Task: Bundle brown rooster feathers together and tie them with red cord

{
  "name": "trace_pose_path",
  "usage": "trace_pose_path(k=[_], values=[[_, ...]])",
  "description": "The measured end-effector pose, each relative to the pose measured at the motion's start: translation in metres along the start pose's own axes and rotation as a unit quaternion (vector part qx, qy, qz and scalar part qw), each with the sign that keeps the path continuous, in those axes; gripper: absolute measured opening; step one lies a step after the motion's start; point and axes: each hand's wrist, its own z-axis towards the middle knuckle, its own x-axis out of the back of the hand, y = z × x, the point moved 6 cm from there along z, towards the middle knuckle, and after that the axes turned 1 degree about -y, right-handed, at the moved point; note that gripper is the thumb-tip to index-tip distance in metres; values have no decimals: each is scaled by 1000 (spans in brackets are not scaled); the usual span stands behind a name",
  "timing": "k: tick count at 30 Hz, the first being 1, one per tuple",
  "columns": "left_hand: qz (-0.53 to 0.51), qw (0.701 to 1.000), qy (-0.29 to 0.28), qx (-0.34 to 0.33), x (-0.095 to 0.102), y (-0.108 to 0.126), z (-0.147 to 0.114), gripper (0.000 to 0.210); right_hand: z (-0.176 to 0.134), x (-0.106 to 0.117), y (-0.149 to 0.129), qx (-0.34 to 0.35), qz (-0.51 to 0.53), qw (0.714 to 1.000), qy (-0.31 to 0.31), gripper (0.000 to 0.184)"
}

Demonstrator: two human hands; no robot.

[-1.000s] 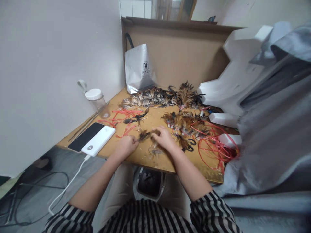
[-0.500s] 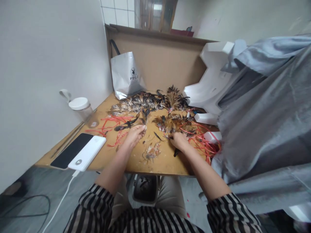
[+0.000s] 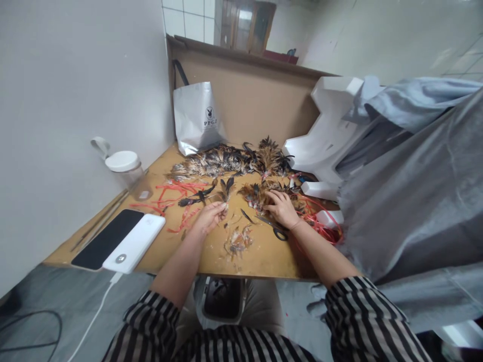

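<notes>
Pinched in my left hand point(image 3: 214, 215) is a small bunch of dark feathers point(image 3: 227, 187), tips pointing up and away from me. My right hand point(image 3: 281, 207) lies with fingers spread over a pile of brown and golden feathers point(image 3: 252, 195); whether it has hold of any I cannot tell. Just below that hand, black-handled scissors point(image 3: 279, 234) rest on the table, partly covered by it. A single dark feather point(image 3: 247, 216) lies between my hands. Nearer me is a little heap of pale feather scraps point(image 3: 239, 239).
A long row of feather bundles point(image 3: 215, 162) lines the back, before a silver bag point(image 3: 196, 118). Red plastic strips lie on the left point(image 3: 177, 188) and right point(image 3: 320, 221). A phone point(image 3: 107, 239), white power bank point(image 3: 134, 244) and lidded jar point(image 3: 126, 171) stand left; white foam point(image 3: 320, 136) right.
My right hand has shifted slightly up and its fingers have spread over the feather pile, uncovering more of the scissors. My left hand still holds the dark feathers, nearly in place.
</notes>
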Motion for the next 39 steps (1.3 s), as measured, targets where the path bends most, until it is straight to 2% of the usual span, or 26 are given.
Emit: trace_pose_path(k=[5, 7, 14, 19, 22, 24, 26, 28, 30, 34, 37, 39], values=[[-14, 1000, -9, 4, -3, 0, -1, 20, -15, -5, 15, -97, 54, 993, -28, 34], [-16, 1000, -7, 9, -4, 0, -1, 20, -20, -4, 17, -132, 76, 988, -21, 37], [-39, 999, -11, -4, -1, 1, -2, 22, -29, -1, 17, -226, 139, 960, 88, 32], [-35, 999, -18, -5, -3, 1, -3, 22, -21, 32, 0, -291, 185, 906, 246, 27], [-29, 999, -17, -8, -5, 1, -3, 23, 6, 29, -25, -280, 296, 884, 230, 24], [-17, 1000, -2, -17, -4, 2, -3, 23, 29, 12, -45, -268, 427, 844, 183, 22], [-3, 999, 23, -34, -2, 3, -2, 24, 49, -11, -62, -282, 548, 777, 129, 24], [25, 997, 52, -51, 1, 5, -1, 24, 62, -30, -75, -299, 616, 721, 101, 26], [73, 992, 82, -62, 3, 5, 1, 25, 69, -43, -83, -313, 656, 681, 93, 26], [172, 975, 112, -88, 2, 7, 4, 26, 68, -54, -85, -332, 687, 639, 97, 24], [199, 969, 108, -96, -1, 6, 5, 26, 63, -59, -82, -333, 710, 615, 85, 25], [201, 970, 98, -94, -2, 5, 5, 25, 61, -61, -82, -327, 739, 586, 69, 25]])
